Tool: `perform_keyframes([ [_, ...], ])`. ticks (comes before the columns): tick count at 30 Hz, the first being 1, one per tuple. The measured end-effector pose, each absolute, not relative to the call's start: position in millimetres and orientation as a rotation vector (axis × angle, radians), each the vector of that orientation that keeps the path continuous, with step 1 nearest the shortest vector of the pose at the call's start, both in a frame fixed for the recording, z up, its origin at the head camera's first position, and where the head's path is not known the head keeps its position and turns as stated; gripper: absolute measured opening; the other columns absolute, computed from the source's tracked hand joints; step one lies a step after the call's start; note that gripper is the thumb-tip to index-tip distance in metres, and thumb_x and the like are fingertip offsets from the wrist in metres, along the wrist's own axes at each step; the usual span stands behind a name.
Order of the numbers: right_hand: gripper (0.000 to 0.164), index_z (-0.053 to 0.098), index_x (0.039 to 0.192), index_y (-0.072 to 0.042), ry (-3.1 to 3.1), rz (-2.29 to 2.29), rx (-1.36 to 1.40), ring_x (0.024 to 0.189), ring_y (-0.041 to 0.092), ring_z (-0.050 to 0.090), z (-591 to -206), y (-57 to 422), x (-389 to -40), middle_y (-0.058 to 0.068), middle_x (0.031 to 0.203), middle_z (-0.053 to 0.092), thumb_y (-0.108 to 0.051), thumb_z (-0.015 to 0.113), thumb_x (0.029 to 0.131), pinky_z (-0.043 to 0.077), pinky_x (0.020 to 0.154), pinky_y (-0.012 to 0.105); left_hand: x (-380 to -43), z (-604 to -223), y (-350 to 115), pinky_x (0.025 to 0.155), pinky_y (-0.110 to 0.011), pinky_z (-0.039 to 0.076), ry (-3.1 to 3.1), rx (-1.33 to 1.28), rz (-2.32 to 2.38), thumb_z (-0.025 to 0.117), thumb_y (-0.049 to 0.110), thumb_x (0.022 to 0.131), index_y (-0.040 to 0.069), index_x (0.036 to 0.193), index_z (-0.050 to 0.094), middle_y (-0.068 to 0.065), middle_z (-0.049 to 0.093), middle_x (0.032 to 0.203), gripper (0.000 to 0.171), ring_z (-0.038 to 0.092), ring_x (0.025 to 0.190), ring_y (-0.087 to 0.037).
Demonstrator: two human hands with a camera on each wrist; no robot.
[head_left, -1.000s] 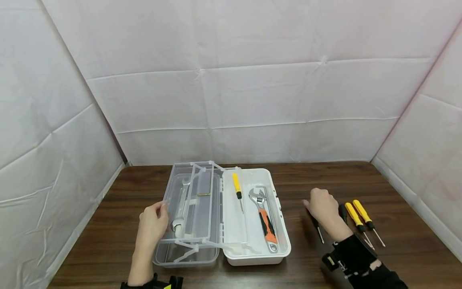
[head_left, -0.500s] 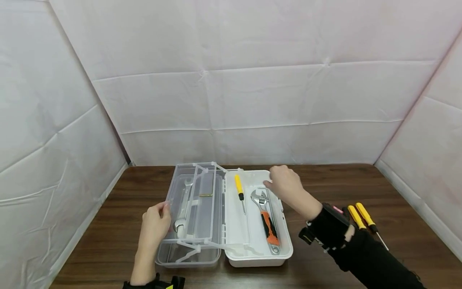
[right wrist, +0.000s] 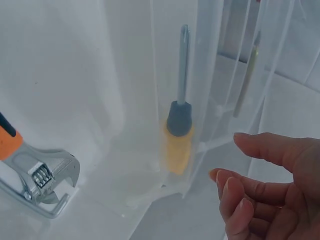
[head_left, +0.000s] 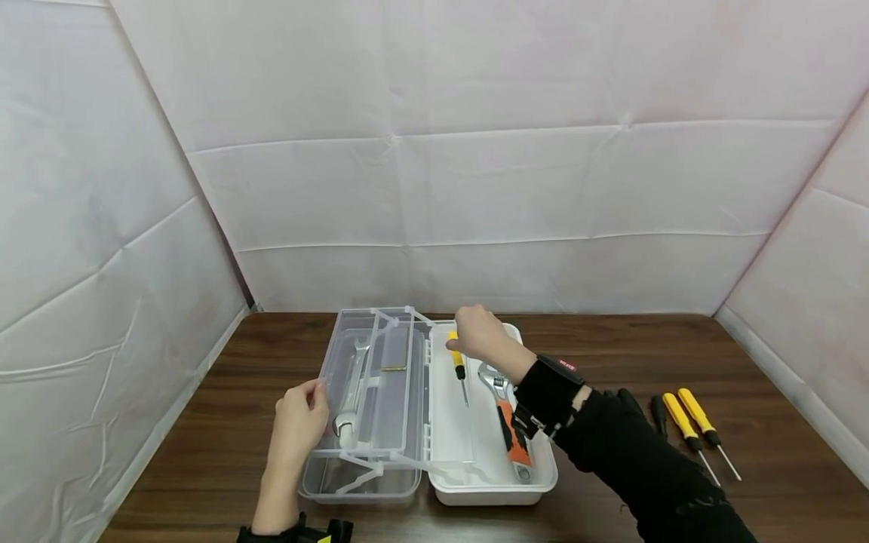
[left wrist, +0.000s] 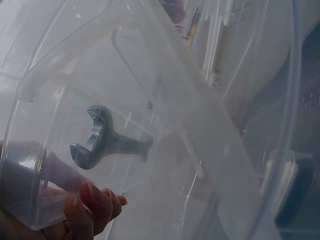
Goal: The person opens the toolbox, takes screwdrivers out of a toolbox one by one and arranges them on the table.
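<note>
A: So the right hand point(head_left: 480, 333) is now over the far end of the white plastic toolbox point(head_left: 489, 498), not out right above the brown wooden table point(head_left: 204, 460). Got the yellow-handled screwdriver point(head_left: 459, 368)?

B: Nah, thumb and fingers are parted, nothing between them. Screwdriver's lying handle-far in the box's left side, just beside.

A: Left hand point(head_left: 301, 416)?

B: Pinching the clear plastic folding tray point(head_left: 394, 415) by its left edge, probably to steady it.

Toolbox point(head_left: 489, 498) on table point(head_left: 190, 467). In left half, open-end wrench point(head_left: 351, 388); in right half, screwdriver point(head_left: 459, 369) left of adjustable wrench point(head_left: 508, 421), hex key point(right wrist: 62, 206) beside it. Right of toolbox, on table: 2 screwdrivers point(head_left: 680, 415) side by side. Fabric wall point(head_left: 475, 196) behind.
</note>
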State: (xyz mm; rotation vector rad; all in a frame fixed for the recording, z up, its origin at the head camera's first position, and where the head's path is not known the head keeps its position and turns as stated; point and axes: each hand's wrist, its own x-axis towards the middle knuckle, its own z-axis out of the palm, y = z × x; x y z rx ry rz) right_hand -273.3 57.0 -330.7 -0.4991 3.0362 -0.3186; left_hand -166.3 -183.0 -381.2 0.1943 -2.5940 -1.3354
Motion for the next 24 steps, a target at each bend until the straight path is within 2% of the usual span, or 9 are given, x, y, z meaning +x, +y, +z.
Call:
perform_keyframes([
  [4,0.028,0.052,0.061,-0.005,3.011,-0.327,-0.450,0.047,0.012,0.042,-335,51,-281,0.002,0.056,0.045,-0.022,0.067,0.078,0.034,0.047,0.023,-166,-381,-183,0.036,-0.026,0.038,-2.591,0.193,-1.332,0.040,0.008,0.090,-0.014,0.113,0.051,-0.003,0.051,0.047,0.034,0.049,0.036,-0.011],
  [9,0.021,0.057,0.073,-0.003,3.012,-0.250,-0.377,0.057,0.015,0.051,-340,42,-288,0.006,0.070,0.055,-0.022,0.067,0.078,0.039,0.050,0.025,-166,-381,-185,0.037,-0.026,0.038,-2.599,0.202,-1.328,0.039,0.008,0.091,-0.014,0.114,0.051,-0.003,0.051,0.047,0.034,0.049,0.037,-0.011],
  [14,0.016,0.060,0.076,-0.003,3.031,-0.163,-0.323,0.057,0.016,0.053,-344,36,-290,0.007,0.072,0.059,-0.018,0.066,0.077,0.042,0.046,0.028,-166,-381,-183,0.037,-0.026,0.037,-2.598,0.200,-1.329,0.040,0.008,0.091,-0.013,0.114,0.051,-0.002,0.051,0.046,0.034,0.048,0.036,-0.011],
  [24,0.004,0.061,0.071,-0.005,3.094,0.015,-0.290,0.057,0.016,0.056,-348,29,-292,0.009,0.074,0.061,-0.006,0.060,0.075,0.044,0.044,0.030,-167,-378,-180,0.039,-0.027,0.040,-2.595,0.201,-1.332,0.040,0.009,0.091,-0.014,0.114,0.051,-0.006,0.053,0.054,0.034,0.052,0.039,-0.013],
])
